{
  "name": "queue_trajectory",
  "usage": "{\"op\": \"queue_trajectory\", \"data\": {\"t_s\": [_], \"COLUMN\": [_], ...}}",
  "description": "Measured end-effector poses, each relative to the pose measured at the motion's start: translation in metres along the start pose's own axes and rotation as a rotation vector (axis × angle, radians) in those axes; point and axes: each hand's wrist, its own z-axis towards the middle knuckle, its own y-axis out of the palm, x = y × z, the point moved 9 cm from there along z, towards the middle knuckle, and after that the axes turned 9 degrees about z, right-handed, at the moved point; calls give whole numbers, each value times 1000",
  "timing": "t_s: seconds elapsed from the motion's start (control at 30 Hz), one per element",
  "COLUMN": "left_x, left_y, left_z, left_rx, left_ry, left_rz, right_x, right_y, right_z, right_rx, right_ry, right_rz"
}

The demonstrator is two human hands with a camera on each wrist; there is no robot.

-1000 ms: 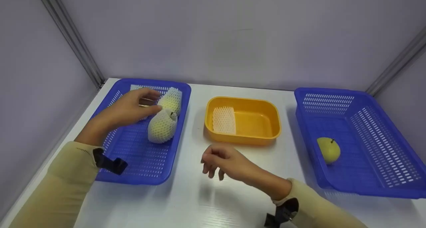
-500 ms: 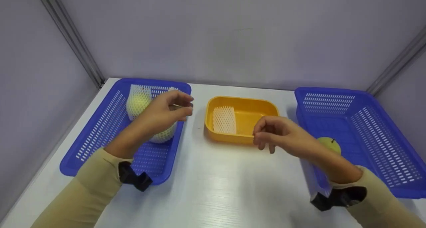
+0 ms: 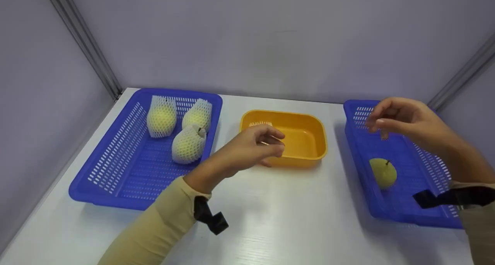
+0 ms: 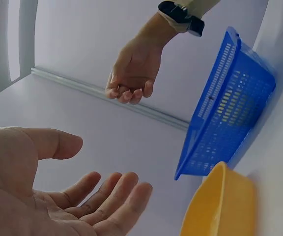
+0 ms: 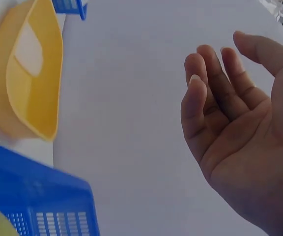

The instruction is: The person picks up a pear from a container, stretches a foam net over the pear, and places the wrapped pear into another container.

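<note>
My left hand [image 3: 253,147] hovers at the front left of the yellow tub [image 3: 303,141], fingers loosely bent and holding nothing. It covers most of the white foam net [image 3: 261,123] inside the tub. Above the right blue basket [image 3: 357,172] hangs my right hand [image 3: 410,120], also relaxed; its palm shows bare in the right wrist view. A bare yellow-green pear [image 3: 383,174] lies in that basket below the hand, against its left wall. Three pears in foam nets sit in the left blue basket [image 3: 104,195]: one at the back [image 3: 161,120], two along the right side [image 3: 188,144].
Both baskets and the tub stand on a white table [image 3: 294,214]. A pale wall [image 3: 270,44] rises behind the table, with side panels left and right. The tub sits between the baskets, towards the back.
My left hand has moved right, from over the left basket to the tub. My right hand has moved right and up, from the table's middle to over the right basket.
</note>
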Motion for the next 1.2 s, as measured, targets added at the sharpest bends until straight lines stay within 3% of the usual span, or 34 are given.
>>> {"op": "queue_trajectory", "data": {"t_s": [0.17,0.33,0.57,0.73,0.83,0.93,1.03,1.2], "left_x": [-22,-35,-42,-49,-53,-54,-52,-47], "left_y": [39,83,147,195,220,238,246,248], "left_z": [17,36,54,67,70,73,76,80], "left_rx": [-65,-113,-165,-225,-249,-235,-175,-97], "left_ry": [-84,-163,-273,-367,-405,-392,-338,-263], "left_rz": [-103,-216,-303,-294,-310,-340,-391,-457], "right_x": [32,65,109,134,143,150,157,169], "right_y": [-43,-66,-80,-80,-72,-61,-50,-40], "right_z": [-10,-21,-35,-45,-50,-54,-58,-63], "right_rx": [18,-35,-125,-230,-327,-420,-480,-505], "right_ry": [21,77,169,205,230,259,324,440], "right_rz": [23,-52,-83,-4,101,189,229,154]}}
